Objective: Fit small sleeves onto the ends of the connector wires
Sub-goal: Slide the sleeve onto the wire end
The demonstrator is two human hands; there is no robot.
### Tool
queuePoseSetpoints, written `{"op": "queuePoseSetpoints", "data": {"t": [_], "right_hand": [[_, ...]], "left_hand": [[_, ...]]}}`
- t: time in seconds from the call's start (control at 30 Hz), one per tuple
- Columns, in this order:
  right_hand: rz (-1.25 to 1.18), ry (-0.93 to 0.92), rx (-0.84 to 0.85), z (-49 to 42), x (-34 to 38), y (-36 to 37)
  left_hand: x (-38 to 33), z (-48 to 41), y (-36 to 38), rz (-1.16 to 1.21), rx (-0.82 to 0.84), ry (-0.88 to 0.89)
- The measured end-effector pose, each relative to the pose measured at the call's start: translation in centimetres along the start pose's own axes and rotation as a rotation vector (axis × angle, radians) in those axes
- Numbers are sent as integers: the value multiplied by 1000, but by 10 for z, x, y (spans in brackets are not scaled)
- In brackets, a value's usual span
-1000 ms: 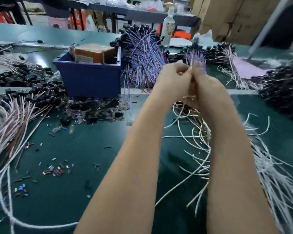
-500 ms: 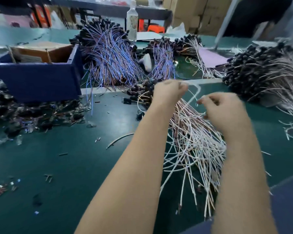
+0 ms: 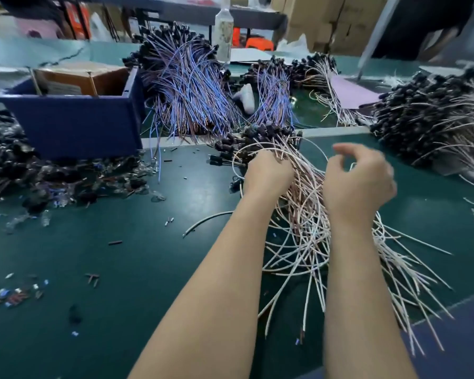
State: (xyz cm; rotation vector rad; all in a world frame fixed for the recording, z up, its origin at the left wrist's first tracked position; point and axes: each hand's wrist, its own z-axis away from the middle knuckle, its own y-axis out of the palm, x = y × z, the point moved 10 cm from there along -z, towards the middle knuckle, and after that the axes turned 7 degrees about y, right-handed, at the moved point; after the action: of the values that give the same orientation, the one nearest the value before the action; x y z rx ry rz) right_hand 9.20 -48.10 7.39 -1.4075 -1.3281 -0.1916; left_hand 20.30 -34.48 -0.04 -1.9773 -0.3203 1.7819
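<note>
**Hands deep in connector wires**

A person's left hand (image 3: 268,173) reaches into a loose pile of thin white and pink connector wires (image 3: 304,231) on the dark green counter (image 3: 148,269). Its fingers are hidden, so a grip cannot be told. The right hand (image 3: 359,181) hovers just beside, fingers loosely curled, holding nothing. A dark blue plastic bin (image 3: 71,124) stands well to the left.

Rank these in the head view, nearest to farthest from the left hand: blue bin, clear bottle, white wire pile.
1. White wire pile, touching the left hand.
2. Blue bin, off to its left.
3. Clear bottle, far back, upright.
</note>
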Motion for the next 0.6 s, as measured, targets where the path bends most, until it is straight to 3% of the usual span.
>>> {"op": "queuePoseSetpoints", "data": {"t": [0.1,0.23,0.43,0.6], "right_hand": [[-254,-140,-81,16,41,-18],[-431,-239,121,44,96,10],[-428,-361,590,121,163,100],[-407,-331,929,201,182,175]], "left_hand": [[8,1,-14,-25,45,-14],[19,7,-54,-22,25,-46],[67,35,-194,312,-548,-31],[120,72,-275,611,-917,-93]]}}
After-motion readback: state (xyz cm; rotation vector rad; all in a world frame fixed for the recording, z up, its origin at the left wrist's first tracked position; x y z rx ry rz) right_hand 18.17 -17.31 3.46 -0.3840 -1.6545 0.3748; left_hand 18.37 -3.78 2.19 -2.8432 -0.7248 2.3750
